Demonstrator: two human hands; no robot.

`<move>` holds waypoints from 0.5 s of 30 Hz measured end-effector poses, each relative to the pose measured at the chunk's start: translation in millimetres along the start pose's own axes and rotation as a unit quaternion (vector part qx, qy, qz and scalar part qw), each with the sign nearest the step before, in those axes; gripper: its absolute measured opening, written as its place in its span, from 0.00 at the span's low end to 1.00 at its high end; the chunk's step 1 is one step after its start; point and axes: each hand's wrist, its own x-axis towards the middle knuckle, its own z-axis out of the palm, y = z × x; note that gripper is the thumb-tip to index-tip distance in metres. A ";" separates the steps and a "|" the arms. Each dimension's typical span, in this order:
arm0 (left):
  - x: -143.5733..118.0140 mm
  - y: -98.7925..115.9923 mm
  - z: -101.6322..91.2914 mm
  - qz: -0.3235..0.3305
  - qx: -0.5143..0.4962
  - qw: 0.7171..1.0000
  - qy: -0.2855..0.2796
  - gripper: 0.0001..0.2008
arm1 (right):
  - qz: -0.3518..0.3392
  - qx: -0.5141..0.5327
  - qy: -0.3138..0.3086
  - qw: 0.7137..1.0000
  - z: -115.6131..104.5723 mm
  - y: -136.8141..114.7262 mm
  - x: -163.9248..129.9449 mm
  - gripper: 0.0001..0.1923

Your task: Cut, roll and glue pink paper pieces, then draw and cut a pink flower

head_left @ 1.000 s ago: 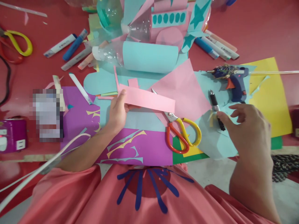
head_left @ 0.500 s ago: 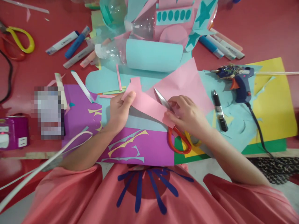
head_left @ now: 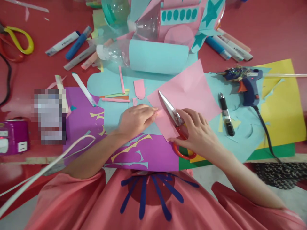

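Observation:
My left hand (head_left: 137, 120) pinches the far end of a pink paper strip (head_left: 167, 127), which seems folded over at the fingertips. My right hand (head_left: 200, 129) rests beside the strip's near end, thumb and fingers apart, the thumb tip at its lower corner. Under and beside that hand lie red-handled scissors (head_left: 174, 116), blades pointing away to the upper left. Beyond them is a larger pink sheet (head_left: 189, 84). A small rounded pink paper piece (head_left: 139, 89) lies past my left hand, near thin paper strips (head_left: 115, 100).
A plastic bottle wrapped in light blue paper (head_left: 158, 57) lies at the back, before a decorated bottle model (head_left: 179, 19). To the right are a glue gun (head_left: 249, 84) with its cord and a black pen (head_left: 226, 115). Markers (head_left: 78, 43) and a purple sheet (head_left: 81, 118) lie left.
My left hand has moved right and nearer with its end of the strip, uncovering the small rounded pink piece. My right hand's fingers have spread, and more of the scissors shows.

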 end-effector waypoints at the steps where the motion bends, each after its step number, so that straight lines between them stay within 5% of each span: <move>1: 0.5 0.1 -0.8 0.005 0.010 1.000 -0.005 0.23 | 0.002 -0.003 0.017 1.000 1.2 -0.2 -6.1 0.36; 8: 3.3 1.8 -2.1 0.014 0.018 1.000 0.002 0.23 | 0.000 -0.019 0.075 0.997 9.9 9.5 -27.0 0.26; 15: 1.1 0.9 1.6 0.006 0.017 1.000 0.002 0.24 | 0.008 -0.015 0.082 0.996 -4.8 43.0 -33.5 0.24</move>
